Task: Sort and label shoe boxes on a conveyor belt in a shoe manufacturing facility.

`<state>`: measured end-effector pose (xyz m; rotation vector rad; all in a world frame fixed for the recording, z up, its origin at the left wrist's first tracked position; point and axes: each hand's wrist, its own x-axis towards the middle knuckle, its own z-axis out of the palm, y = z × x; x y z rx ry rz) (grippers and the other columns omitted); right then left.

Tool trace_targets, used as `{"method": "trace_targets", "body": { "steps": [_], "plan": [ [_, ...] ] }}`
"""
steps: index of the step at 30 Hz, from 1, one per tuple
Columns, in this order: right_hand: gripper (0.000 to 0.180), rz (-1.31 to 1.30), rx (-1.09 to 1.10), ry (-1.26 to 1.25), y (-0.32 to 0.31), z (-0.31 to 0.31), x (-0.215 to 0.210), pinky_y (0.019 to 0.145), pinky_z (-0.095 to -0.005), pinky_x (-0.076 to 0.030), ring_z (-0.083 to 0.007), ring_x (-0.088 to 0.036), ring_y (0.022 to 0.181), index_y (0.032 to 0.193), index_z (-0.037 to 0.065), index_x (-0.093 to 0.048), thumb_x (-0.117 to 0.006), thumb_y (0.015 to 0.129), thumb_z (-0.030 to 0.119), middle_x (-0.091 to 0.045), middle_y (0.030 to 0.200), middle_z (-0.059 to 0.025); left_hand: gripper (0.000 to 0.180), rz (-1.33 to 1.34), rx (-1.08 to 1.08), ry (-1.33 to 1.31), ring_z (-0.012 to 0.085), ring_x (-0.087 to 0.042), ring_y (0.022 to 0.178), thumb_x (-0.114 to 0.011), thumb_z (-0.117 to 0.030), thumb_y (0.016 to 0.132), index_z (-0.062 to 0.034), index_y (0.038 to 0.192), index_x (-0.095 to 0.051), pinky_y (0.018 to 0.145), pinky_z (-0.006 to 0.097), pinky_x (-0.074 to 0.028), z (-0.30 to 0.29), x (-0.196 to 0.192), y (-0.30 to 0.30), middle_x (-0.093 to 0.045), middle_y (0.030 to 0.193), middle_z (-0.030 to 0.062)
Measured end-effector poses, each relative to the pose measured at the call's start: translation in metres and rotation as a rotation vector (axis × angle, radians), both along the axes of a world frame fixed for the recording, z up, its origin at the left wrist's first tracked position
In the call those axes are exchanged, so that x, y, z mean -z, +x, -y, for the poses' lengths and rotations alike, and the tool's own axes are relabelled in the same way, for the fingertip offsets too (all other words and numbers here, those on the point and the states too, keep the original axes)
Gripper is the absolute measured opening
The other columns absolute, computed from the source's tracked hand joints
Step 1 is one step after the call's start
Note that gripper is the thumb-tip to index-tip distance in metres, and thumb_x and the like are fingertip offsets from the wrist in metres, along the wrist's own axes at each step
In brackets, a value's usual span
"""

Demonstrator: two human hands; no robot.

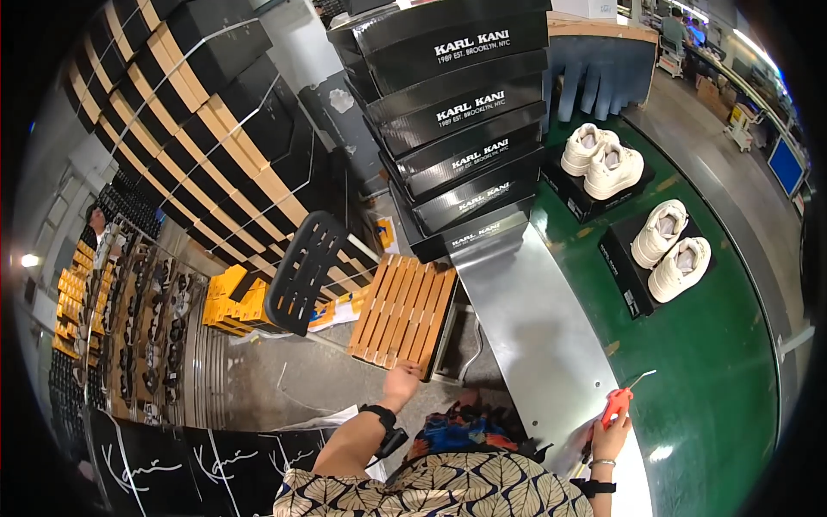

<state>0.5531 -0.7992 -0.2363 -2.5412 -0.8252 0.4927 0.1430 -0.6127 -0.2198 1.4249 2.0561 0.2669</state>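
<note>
My left hand (401,382) grips the near edge of a slatted wooden platform (402,310) that stands on the floor beside the conveyor. A black watch sits on that wrist. My right hand (611,436) holds a small red tool (617,403) with a thin metal tip, resting on the steel edge plate (534,327) of the green conveyor belt (732,345). Two open black shoe boxes (622,269) lie on the belt, each bearing a pair of cream sneakers (671,250).
A tall stack of black shoe boxes (461,112) stands at the head of the steel plate. A black perforated chair (301,271) is left of the platform. Pallets of flat black and tan cartons (198,129) fill the left side. Yellow boxes (228,302) lie on the floor.
</note>
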Motion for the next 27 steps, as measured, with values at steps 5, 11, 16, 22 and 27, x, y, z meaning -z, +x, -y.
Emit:
{"method": "trace_targets", "body": {
  "steps": [5,11,16,22,27],
  "plan": [
    [0.072,0.281,-0.17,0.065,-0.04,0.004,-0.003,0.096,-0.0489,-0.037,-0.039,-0.038,0.122,0.126,0.009,-0.041,-0.067,0.058,0.014,-0.032,0.136,-0.0215,0.025,-0.123,-0.088,0.007,0.0334,-0.063,0.088,-0.055,-0.024,0.081,-0.0105,0.1,-0.064,0.079,0.04,-0.049,-0.032,0.012,-0.052,-0.065,0.089,0.0189],
    [0.089,0.105,-0.18,-0.182,-0.053,0.01,0.006,0.097,-0.0519,-0.035,-0.0409,-0.029,0.128,0.127,0.014,-0.042,-0.081,0.048,0.026,-0.016,0.147,-0.0202,0.035,-0.174,-0.123,0.069,0.0326,-0.054,0.106,-0.06,-0.023,0.078,-0.0082,0.11,-0.057,0.09,0.04,-0.044,-0.09,0.003,-0.09,-0.057,0.112,0.0179],
    [0.071,0.275,-0.427,0.26,-0.054,-0.022,-0.025,0.104,-0.0454,-0.029,-0.04,-0.029,0.13,0.134,0.002,-0.036,-0.06,0.077,0.037,-0.025,0.142,-0.0246,0.04,-0.331,-0.263,0.166,0.0317,-0.043,0.115,-0.064,-0.019,0.073,-0.0072,0.11,-0.056,0.098,0.041,-0.035,-0.114,-0.009,-0.152,-0.05,0.12,0.0142],
    [0.079,0.223,-0.553,0.329,-0.044,-0.06,-0.023,0.108,-0.05,-0.019,-0.0417,-0.021,0.133,0.137,0.003,-0.032,-0.061,0.079,0.049,-0.023,0.144,-0.0235,0.059,-0.655,-0.422,0.598,0.0306,-0.035,0.12,-0.067,-0.02,0.069,-0.0092,0.122,-0.044,0.098,0.047,-0.028,-0.106,-0.034,-0.219,-0.04,0.128,0.0114],
    [0.088,0.224,-0.679,0.203,-0.052,-0.135,0.005,0.107,-0.0485,-0.022,-0.043,-0.019,0.133,0.138,0.004,-0.032,-0.068,0.069,0.047,-0.018,0.144,-0.0263,0.059,-0.397,-0.722,0.436,0.0327,-0.037,0.12,-0.065,-0.028,0.075,-0.0104,0.126,-0.043,0.1,0.047,-0.029,-0.095,-0.04,-0.254,-0.04,0.13,0.0123]
  ]
}}
